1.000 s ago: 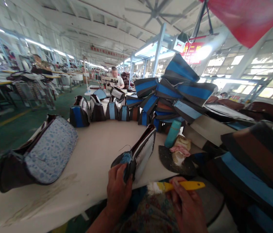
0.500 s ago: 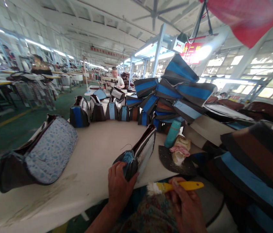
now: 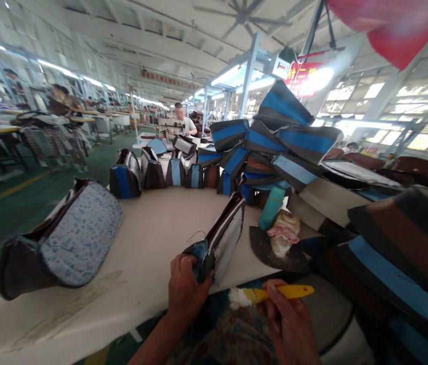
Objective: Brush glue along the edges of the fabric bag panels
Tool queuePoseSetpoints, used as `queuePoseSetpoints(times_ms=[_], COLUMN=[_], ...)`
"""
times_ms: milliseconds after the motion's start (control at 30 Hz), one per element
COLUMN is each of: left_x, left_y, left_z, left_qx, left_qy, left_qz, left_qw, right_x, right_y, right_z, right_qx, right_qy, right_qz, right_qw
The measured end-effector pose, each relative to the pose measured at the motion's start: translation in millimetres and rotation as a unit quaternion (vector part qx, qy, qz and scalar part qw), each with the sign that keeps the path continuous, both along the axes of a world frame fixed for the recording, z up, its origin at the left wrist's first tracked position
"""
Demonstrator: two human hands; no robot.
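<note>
My left hand [image 3: 187, 291] grips the near end of a dark bag piece [image 3: 226, 238] with a light blue patch and a pale side, standing on the cream table [image 3: 153, 238]. In my right hand [image 3: 287, 317] is a brush [image 3: 293, 291] with a yellow handle, its whitish bristles pointing left, close to my left hand and just off the table's front edge. At the left of the table a larger bag [image 3: 80, 235] with a blue-patterned pale side lies tilted.
Several small bags [image 3: 124, 180] line the table's far edge. A teal bottle [image 3: 272, 208] and a cloth-wrapped container [image 3: 285, 235] stand at the right, beside high piles of blue and grey pieces [image 3: 305, 144]. A person [image 3: 185, 124] sits beyond.
My right hand and the brush have shifted slightly left. My left hand keeps its grip on the bag piece, which has barely moved.
</note>
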State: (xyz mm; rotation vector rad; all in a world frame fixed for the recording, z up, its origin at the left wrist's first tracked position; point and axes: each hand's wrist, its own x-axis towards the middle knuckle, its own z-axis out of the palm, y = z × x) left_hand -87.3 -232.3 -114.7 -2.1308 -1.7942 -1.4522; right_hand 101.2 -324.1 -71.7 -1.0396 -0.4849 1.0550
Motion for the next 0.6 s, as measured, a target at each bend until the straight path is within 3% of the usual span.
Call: queuePoseSetpoints(times_ms=[600], left_x=[1.1], left_y=[-5.3], left_z=[-5.4], left_qx=[-0.013], left_qy=[-0.003], left_qz=[0.003], left_qw=[1.000], right_x=[-4.4], right_y=[-1.7], right_z=[5.7], right_qx=[-0.044], right_qy=[0.016], right_qz=[-0.006], right_qw=[0.999])
